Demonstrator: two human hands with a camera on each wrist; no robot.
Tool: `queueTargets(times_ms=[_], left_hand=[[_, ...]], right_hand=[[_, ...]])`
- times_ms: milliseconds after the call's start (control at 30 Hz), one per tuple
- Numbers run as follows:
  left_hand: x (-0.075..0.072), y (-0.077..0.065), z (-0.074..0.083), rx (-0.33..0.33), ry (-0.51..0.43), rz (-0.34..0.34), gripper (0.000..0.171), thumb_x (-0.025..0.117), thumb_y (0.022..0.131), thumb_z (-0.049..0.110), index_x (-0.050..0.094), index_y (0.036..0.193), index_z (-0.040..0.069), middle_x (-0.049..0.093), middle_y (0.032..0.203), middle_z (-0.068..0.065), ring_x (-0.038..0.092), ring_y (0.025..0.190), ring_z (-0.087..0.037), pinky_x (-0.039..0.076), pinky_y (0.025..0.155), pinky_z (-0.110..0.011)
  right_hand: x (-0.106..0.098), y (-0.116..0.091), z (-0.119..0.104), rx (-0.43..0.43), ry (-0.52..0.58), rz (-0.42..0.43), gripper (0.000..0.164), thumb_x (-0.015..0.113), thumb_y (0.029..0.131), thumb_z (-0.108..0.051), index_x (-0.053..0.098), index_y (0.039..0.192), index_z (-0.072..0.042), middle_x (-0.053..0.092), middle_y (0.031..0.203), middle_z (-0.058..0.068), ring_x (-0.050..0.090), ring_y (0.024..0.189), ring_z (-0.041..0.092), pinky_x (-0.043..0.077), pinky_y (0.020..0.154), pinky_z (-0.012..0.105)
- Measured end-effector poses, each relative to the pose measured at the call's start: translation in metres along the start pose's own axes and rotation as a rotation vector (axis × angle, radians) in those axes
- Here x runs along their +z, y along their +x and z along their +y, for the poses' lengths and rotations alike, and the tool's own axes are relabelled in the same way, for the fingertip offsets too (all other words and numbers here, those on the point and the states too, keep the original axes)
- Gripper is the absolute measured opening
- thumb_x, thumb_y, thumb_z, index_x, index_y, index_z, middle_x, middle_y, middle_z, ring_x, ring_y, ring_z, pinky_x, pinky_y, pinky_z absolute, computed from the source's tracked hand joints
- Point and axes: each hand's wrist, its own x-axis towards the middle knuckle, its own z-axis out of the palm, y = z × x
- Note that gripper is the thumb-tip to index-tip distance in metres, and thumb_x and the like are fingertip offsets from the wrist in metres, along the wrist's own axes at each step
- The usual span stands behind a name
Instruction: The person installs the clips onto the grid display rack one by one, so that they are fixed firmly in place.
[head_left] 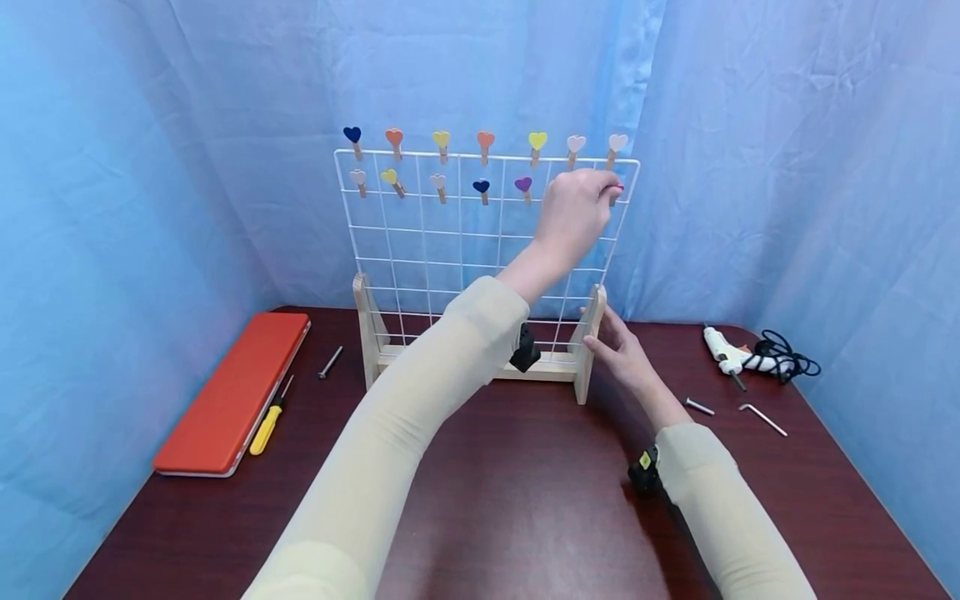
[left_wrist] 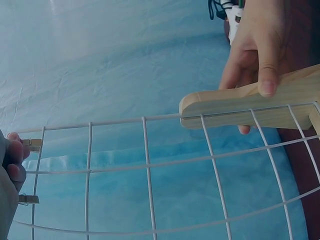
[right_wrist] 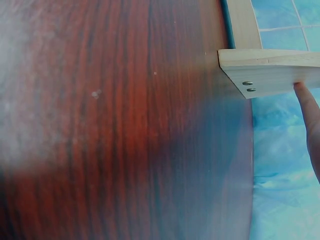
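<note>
A white wire grid (head_left: 465, 156) stands upright in a wooden stand (head_left: 581, 379). My left hand (head_left: 576, 204) reaches across to the grid's upper right and pinches a small wooden clothespin (left_wrist: 34, 144) at the second wire down. A bit of its pink top (head_left: 619, 187) shows past the fingertips. My right hand (head_left: 624, 354) grips the stand's right leg (left_wrist: 220, 102), thumb on the near edge and fingers behind. In the right wrist view one finger touches the leg's outer face, above two screw heads (right_wrist: 247, 83). Heart-topped clothespins, such as a purple one (head_left: 523, 184), line the top two wires.
At the left lie a red case (head_left: 232, 396), a yellow screwdriver (head_left: 267, 427) and a bolt (head_left: 331, 362). To the right are a glue gun (head_left: 723, 350) with a coiled black cord, another bolt (head_left: 700, 407) and a hex key (head_left: 765, 420). Blue curtains surround the table.
</note>
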Motion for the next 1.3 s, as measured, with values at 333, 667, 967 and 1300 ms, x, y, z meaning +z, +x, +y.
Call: queueTargets(times_ms=[333,667,967,1300], left_hand=[[-0.0022,0.0004,-0.0018,-0.029,0.006,-0.034,0.023,0.05,0.091,0.026,0.068,0.099,0.014,0.067,0.091,0.003,0.06,0.083,-0.008,0.043,0.077,-0.015],[0.0008,-0.0041,-0.0048,-0.054,-0.026,-0.013,0.028,0.053,0.089,0.026,0.063,0.111,0.012,0.066,0.098,0.001,0.06,0.089,-0.009,0.043,0.081,-0.013],[0.001,-0.0062,-0.0042,-0.006,-0.025,-0.003,0.028,0.053,0.089,0.025,0.062,0.111,0.012,0.066,0.098,0.0,0.06,0.089,-0.009,0.043,0.081,-0.013],[-0.008,-0.0001,0.0001,-0.021,0.046,-0.07,0.022,0.051,0.09,0.023,0.066,0.102,0.013,0.067,0.097,0.002,0.061,0.09,-0.008,0.044,0.079,-0.013]], right_hand=[[-0.0001,0.0001,-0.0016,0.017,-0.027,0.01,0.064,0.053,0.089,-0.008,0.023,0.141,-0.029,0.038,0.138,0.009,0.038,0.121,0.035,0.042,0.082,0.015],[0.0006,-0.001,-0.0029,0.009,-0.024,0.009,0.064,0.052,0.089,-0.006,0.022,0.141,-0.025,0.038,0.138,0.01,0.036,0.123,0.035,0.041,0.083,0.014],[-0.0011,-0.0012,-0.0038,0.014,-0.025,0.016,0.063,0.053,0.089,-0.007,0.024,0.141,-0.027,0.039,0.137,0.01,0.037,0.121,0.037,0.042,0.082,0.014],[0.0006,-0.001,-0.0032,0.011,-0.014,-0.005,0.064,0.052,0.089,-0.006,0.021,0.142,-0.024,0.037,0.139,0.01,0.036,0.123,0.034,0.042,0.083,0.015]])
